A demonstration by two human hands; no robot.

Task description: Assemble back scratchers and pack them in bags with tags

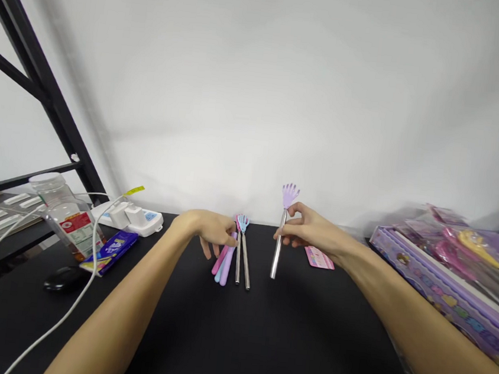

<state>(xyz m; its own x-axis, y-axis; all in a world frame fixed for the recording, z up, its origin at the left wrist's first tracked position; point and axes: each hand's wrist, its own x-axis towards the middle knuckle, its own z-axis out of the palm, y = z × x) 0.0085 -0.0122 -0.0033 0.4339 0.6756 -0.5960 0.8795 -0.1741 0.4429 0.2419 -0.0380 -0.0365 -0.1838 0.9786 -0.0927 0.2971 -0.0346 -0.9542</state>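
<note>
My right hand (301, 227) pinches a back scratcher (277, 249) by its metal rod, just below the light purple hand-shaped head, and holds it nearly upright. My left hand (218, 231) is at the top of a purple handle (227, 265), thumb and forefinger closed on it while other fingers hang loose. Beside that handle lie a pink handle (218, 262) and a light blue handle (220, 272), partly covered by my hand. Just right of them, two metal-rod back scratchers rest on the table; one has a blue head (243, 222), the other a pink head mostly hidden.
A purple box (435, 290) piled with bagged back scratchers (483, 253) stands at right. A pink card (319, 258) lies behind my right forearm. Leftward are a plastic jar (68, 215), blue packet (113, 250), power strip (150, 223), black mouse (67, 279) and white cable (69, 314).
</note>
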